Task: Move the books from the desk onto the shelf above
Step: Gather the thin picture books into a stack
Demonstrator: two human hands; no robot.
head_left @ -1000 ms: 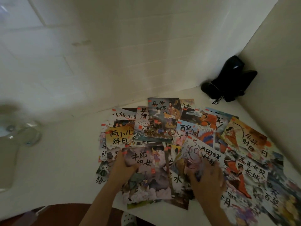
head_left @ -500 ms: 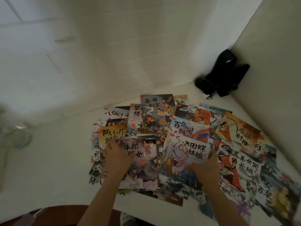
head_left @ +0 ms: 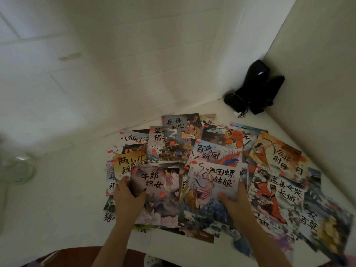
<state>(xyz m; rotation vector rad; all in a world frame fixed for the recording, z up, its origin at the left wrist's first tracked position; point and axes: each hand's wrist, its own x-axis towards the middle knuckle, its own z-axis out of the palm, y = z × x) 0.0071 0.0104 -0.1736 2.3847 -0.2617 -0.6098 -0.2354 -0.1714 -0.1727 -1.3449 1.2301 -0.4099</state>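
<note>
On the white surface (head_left: 67, 209), the left hand (head_left: 128, 199) grips a grey book (head_left: 159, 195); at 3 o'clock the right hand (head_left: 234, 201) pinches a pale book (head_left: 210, 182).

Left hand (head_left: 128, 197) grips a grey book (head_left: 159, 195), right hand (head_left: 236, 199) a pale book (head_left: 210, 182), on the desk (head_left: 57, 209).

bare forearms, apparently no sleeves
</note>
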